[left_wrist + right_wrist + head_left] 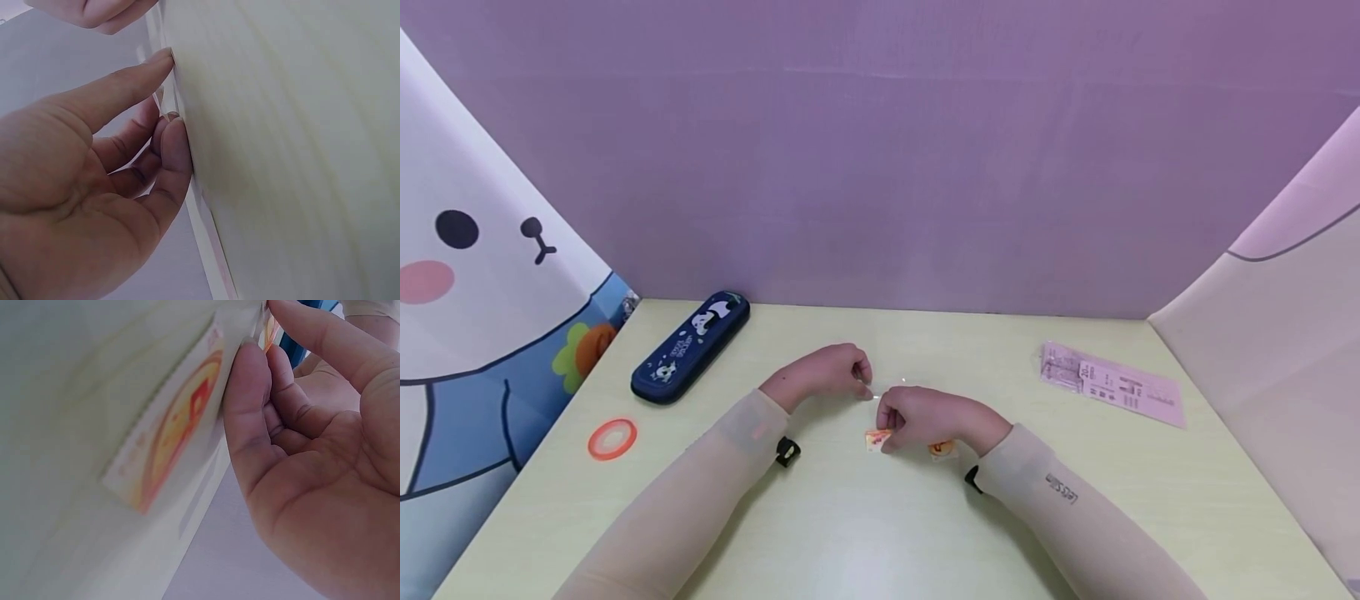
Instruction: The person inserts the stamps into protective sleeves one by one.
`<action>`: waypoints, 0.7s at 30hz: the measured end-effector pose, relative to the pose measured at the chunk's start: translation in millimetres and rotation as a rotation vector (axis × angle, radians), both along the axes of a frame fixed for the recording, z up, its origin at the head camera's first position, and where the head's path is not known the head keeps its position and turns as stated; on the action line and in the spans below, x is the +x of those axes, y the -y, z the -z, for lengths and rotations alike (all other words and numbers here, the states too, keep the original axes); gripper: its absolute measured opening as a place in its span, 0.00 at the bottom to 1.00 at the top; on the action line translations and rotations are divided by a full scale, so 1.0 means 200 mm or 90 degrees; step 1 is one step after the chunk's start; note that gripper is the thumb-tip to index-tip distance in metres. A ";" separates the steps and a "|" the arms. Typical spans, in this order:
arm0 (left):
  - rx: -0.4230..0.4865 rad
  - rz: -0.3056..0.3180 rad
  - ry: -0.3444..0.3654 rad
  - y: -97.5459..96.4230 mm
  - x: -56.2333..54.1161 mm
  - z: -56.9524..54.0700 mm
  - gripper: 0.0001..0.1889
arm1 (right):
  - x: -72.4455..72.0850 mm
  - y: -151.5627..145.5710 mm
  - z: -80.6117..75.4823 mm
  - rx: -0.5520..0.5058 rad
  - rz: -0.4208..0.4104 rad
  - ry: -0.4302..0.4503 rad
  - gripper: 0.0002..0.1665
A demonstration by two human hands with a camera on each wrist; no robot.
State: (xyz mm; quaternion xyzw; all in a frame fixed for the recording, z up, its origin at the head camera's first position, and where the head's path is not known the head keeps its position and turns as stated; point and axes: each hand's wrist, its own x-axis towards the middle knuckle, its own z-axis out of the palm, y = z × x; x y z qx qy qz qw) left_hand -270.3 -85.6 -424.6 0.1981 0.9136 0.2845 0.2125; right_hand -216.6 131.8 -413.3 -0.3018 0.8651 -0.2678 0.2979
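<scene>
My left hand (831, 371) is low over the middle of the table, its thumb and fingertips at a thin clear plastic film (165, 100). Glints of that film show between both hands in the head view. Closer to me, my right hand (925, 417) pinches a small orange-and-white printed paper piece (876, 441) at its edge. A second printed paper piece (942, 450) lies under the right palm, partly covered by the hand. In the right wrist view this second piece (181, 425) shows a finely toothed edge and a round orange print.
A dark blue pencil case (691, 347) with panda prints lies at the back left. In front of it is an orange tape ring (612, 439). A pink printed packet (1112, 383) with a clear end lies at the back right. A purple backdrop (880, 167) rises behind the table.
</scene>
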 end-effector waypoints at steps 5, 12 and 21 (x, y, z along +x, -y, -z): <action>0.009 -0.003 0.005 0.01 0.01 0.00 0.10 | 0.00 0.00 0.00 -0.001 0.004 0.003 0.12; 0.017 -0.003 0.008 0.00 0.03 -0.01 0.10 | 0.00 -0.01 0.00 0.001 0.005 0.002 0.12; 0.015 0.011 -0.001 0.00 0.04 -0.02 0.10 | 0.01 -0.03 0.03 -0.028 -0.007 -0.015 0.10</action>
